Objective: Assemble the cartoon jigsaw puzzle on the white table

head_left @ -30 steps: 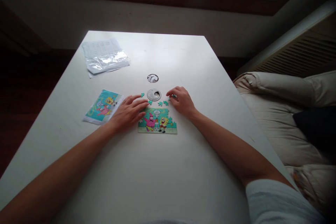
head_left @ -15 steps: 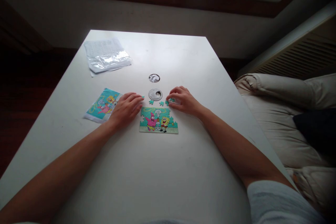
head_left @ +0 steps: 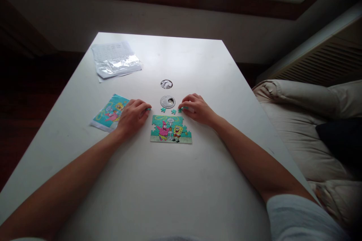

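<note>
A small cartoon jigsaw puzzle [head_left: 171,129] lies on the white table [head_left: 169,180], nearly filled in. Two loose teal pieces [head_left: 163,109] [head_left: 173,112] lie just above its top edge. My left hand [head_left: 132,116] rests left of the puzzle with fingers curled, pinching a teal piece [head_left: 148,109] at its fingertips. My right hand [head_left: 197,108] sits at the puzzle's upper right corner, fingers bent over another teal piece [head_left: 181,109]. A printed reference picture [head_left: 109,113] lies under and beside my left hand.
A round metal lid [head_left: 167,101] and a smaller round opening [head_left: 166,84] sit beyond the puzzle. A clear plastic bag with paper [head_left: 115,60] lies at the far left. A cushioned seat [head_left: 308,128] stands right of the table; a window runs along the back.
My left hand curled its stretched fingers and drew back left off the puzzle, taking a teal piece. My right hand slid slightly toward the puzzle's top right corner.
</note>
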Action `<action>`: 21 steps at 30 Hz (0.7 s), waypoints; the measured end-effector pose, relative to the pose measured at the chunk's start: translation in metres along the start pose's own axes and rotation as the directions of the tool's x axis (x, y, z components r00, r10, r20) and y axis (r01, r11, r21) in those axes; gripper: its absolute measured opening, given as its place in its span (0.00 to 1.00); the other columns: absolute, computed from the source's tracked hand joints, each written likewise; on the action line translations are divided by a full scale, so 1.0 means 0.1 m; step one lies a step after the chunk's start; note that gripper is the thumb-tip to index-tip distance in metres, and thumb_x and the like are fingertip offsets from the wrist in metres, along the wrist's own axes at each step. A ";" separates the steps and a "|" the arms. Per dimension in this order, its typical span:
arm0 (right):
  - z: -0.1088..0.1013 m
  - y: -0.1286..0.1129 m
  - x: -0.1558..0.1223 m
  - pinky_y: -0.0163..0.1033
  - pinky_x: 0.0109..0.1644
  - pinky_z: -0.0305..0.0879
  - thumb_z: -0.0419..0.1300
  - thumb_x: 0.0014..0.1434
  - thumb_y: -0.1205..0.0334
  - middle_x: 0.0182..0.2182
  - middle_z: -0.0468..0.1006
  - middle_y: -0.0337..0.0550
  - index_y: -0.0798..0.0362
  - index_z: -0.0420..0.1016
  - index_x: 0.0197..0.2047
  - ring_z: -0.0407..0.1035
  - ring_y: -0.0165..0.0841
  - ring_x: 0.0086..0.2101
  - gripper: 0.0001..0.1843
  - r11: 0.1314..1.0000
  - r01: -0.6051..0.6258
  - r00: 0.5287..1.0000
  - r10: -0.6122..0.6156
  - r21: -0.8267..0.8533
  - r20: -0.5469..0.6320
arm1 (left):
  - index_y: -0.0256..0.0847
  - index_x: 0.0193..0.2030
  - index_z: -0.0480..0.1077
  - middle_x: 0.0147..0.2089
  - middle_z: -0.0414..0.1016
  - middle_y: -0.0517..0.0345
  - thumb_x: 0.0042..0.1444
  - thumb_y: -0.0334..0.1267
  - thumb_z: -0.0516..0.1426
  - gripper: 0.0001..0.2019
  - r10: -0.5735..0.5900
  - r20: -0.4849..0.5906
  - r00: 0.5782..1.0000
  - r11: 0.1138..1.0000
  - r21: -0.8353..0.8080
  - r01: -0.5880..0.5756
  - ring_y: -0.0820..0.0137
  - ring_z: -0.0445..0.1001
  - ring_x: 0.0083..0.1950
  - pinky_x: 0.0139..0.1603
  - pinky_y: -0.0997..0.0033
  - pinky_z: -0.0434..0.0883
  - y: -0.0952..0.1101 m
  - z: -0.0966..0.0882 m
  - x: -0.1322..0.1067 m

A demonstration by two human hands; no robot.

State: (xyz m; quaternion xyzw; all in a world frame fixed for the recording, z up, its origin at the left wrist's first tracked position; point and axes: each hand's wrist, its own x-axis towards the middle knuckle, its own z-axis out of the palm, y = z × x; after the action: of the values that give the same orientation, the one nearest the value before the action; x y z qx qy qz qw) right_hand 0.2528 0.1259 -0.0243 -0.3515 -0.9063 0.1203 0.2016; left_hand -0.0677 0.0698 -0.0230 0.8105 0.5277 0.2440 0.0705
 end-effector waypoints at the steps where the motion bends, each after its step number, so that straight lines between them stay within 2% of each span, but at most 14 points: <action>1: 0.00 0.00 0.00 0.49 0.54 0.58 0.61 0.64 0.61 0.46 0.76 0.47 0.45 0.80 0.46 0.65 0.41 0.47 0.09 1.000 0.000 1.000 0.000 -0.003 -0.001 | 0.44 0.48 0.76 0.49 0.76 0.53 0.65 0.36 0.53 0.11 0.000 -0.001 1.000 1.000 -0.004 0.000 0.59 0.70 0.53 0.57 0.56 0.68 0.00 0.00 0.00; 5: -0.01 -0.01 0.01 0.48 0.54 0.58 0.62 0.64 0.60 0.46 0.76 0.46 0.46 0.79 0.45 0.64 0.42 0.48 0.06 1.000 0.000 1.000 0.000 -0.010 0.031 | 0.45 0.48 0.76 0.49 0.76 0.53 0.65 0.36 0.53 0.11 -0.005 -0.008 1.000 1.000 -0.013 0.004 0.59 0.70 0.53 0.57 0.55 0.68 0.00 0.00 0.00; 12: -0.05 -0.08 0.04 0.47 0.54 0.57 0.60 0.65 0.61 0.47 0.74 0.49 0.49 0.75 0.44 0.63 0.42 0.48 0.05 0.997 -0.069 0.990 0.072 -0.029 0.122 | 0.44 0.48 0.76 0.49 0.76 0.54 0.66 0.36 0.53 0.11 0.005 -0.004 1.000 1.000 -0.005 -0.005 0.59 0.70 0.53 0.57 0.56 0.67 0.01 0.00 0.00; 17: -0.03 -0.13 0.04 0.45 0.52 0.56 0.57 0.65 0.65 0.41 0.77 0.46 0.52 0.72 0.40 0.66 0.39 0.44 0.02 0.999 -0.050 0.997 0.050 -0.001 0.065 | 0.44 0.48 0.76 0.49 0.76 0.54 0.66 0.36 0.53 0.11 0.009 -0.004 1.000 1.000 -0.003 -0.009 0.59 0.70 0.53 0.57 0.56 0.67 0.00 0.00 0.00; 21: -0.02 -0.16 0.04 0.42 0.49 0.59 0.57 0.65 0.66 0.36 0.78 0.42 0.52 0.72 0.40 0.68 0.33 0.38 0.04 0.981 -0.034 0.999 0.041 0.191 -0.034 | 0.44 0.48 0.76 0.49 0.76 0.54 0.66 0.36 0.53 0.11 0.011 -0.005 1.000 1.000 -0.005 -0.011 0.60 0.70 0.53 0.57 0.56 0.67 0.00 0.00 0.01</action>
State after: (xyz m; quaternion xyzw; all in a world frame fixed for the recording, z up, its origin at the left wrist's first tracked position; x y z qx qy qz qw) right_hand 0.2409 0.1170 -0.0158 -0.3498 -0.8799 0.2035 0.2490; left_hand -0.0673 0.0703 -0.0226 0.8126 0.5231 0.2475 0.0699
